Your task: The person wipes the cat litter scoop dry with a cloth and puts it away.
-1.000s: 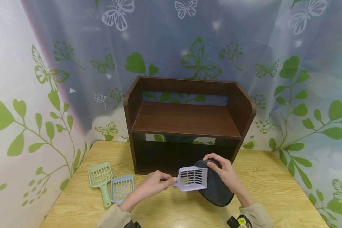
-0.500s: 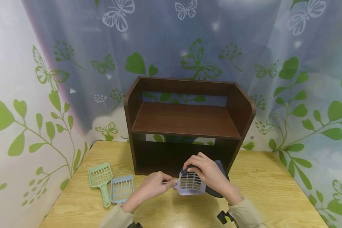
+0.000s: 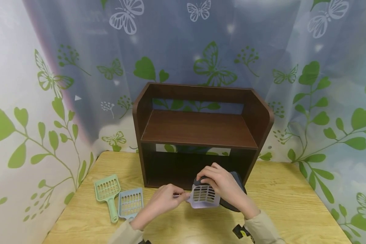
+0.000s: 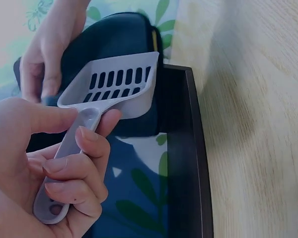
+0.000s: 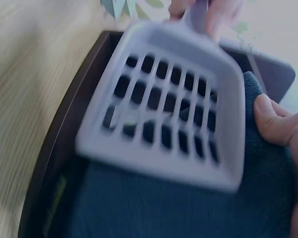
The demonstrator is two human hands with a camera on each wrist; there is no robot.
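Note:
My left hand [image 3: 166,200] grips the handle of a pale purple slotted litter scoop [image 3: 205,205], held over the table in front of the brown shelf. In the left wrist view, fingers [image 4: 77,168] curl round the scoop's handle. My right hand [image 3: 221,184] pinches the edge of a dark blue fabric piece [image 3: 235,179], folded over the scoop's far edge. Its fuzzy cloth surface [image 5: 188,213] lies behind the slotted pan in the right wrist view. The thumb [image 5: 268,116] presses on that cloth. My right hand partly hides the cloth in the head view.
A green litter scoop [image 3: 107,189] and a blue one [image 3: 130,203] lie on the wooden table [image 3: 289,200] at the left. The two-tier brown shelf [image 3: 201,127] stands at the back, just beyond both hands. Patterned curtain hangs behind and at both sides.
My right hand has moved left and brought the top of the dark cloth over to the scoop. The left hand's grip is the same. Little differs over the last half second.

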